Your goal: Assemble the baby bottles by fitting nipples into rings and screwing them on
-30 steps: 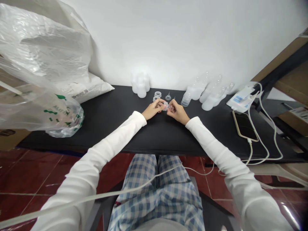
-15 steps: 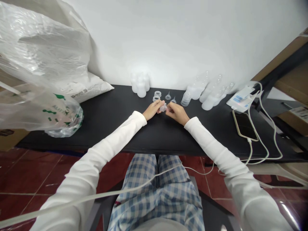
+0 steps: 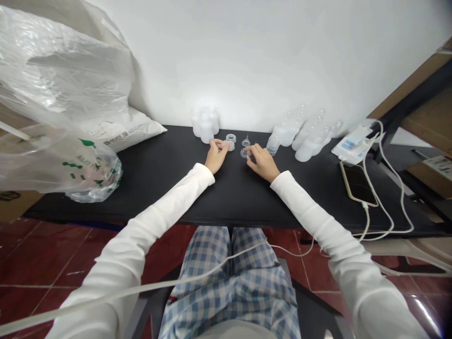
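My left hand (image 3: 217, 154) has its thumb and fingers round a translucent ring (image 3: 230, 145), close to another such ring (image 3: 230, 137) lying on the black table (image 3: 158, 188). To the right, my right hand (image 3: 260, 161) reaches over the table, its fingertips on a clear nipple-like piece with a round flange (image 3: 245, 153). A similar clear piece (image 3: 246, 141) stands just behind that one. Some of what lies behind my right fingers is hidden. Next to my right hand are stacked clear caps (image 3: 273, 145).
White bottles (image 3: 205, 123) stand against the wall. Bottles with clear tops (image 3: 306, 149) are on the right, before a white box (image 3: 351, 145), a phone (image 3: 358, 183) and cables. Plastic bags (image 3: 95, 169) fill the left.
My hands have parted from the small translucent piece between them. The left has moved left to the rings; the right is now at a clear flanged piece on the table.
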The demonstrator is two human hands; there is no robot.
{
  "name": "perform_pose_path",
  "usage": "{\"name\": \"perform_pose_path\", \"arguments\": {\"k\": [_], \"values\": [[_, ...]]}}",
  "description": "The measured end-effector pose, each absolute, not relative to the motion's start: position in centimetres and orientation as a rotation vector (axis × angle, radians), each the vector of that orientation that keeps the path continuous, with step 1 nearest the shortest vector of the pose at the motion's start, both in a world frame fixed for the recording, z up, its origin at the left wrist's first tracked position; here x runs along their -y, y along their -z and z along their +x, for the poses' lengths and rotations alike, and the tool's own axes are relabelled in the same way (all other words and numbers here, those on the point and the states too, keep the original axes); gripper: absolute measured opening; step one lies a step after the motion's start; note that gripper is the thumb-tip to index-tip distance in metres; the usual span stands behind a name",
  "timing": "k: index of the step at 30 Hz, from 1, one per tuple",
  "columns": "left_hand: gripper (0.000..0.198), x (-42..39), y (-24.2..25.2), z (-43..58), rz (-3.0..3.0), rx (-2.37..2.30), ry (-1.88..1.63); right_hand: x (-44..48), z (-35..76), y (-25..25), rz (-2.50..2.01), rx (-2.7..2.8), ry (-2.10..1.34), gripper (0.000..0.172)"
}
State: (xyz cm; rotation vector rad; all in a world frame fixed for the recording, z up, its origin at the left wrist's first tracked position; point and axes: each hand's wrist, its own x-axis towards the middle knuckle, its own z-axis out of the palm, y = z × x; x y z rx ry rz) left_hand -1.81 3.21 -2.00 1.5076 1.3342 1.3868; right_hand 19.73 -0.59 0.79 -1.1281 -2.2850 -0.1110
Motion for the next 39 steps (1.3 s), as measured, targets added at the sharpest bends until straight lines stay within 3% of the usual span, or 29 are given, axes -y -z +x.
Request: {"name": "perform_pose_path", "arguments": {"k": [9, 15, 22, 27, 32, 39], "values": [[0.044, -4.3, 3.0, -1.8, 1.530, -1.542, -1.527, -0.2, 20.4, 0.6, -1.283, 2.281, 0.084, 0.037], [0.043, -4.4, 3.3, -1.9, 1.654, -1.597, -1.475, -0.7, 20.4, 1.2, -1.190, 2.106, -0.158, 0.056], [0.038, -4.5, 3.6, -2.5, 1.683, -1.615, -1.427, -0.6, 20.3, 0.8, -1.124, 2.076, -0.244, 0.026], [0.036, -4.2, 3.4, -2.5, 1.752, -1.703, -1.364, -0.2, 20.2, 0.3, -1.186, 2.144, -0.127, 0.019], [0.035, -3.6, 2.7, -1.8, 1.727, -1.803, -1.263, 0.0, 21.0, -1.0, -1.192, 2.151, 0.139, 0.024], [0.036, -1.5, 0.8, -1.4, 1.961, -1.774, -1.198, -0.9, 25.8, -4.3, -1.449, 1.560, 0.530, 0.032]]}}
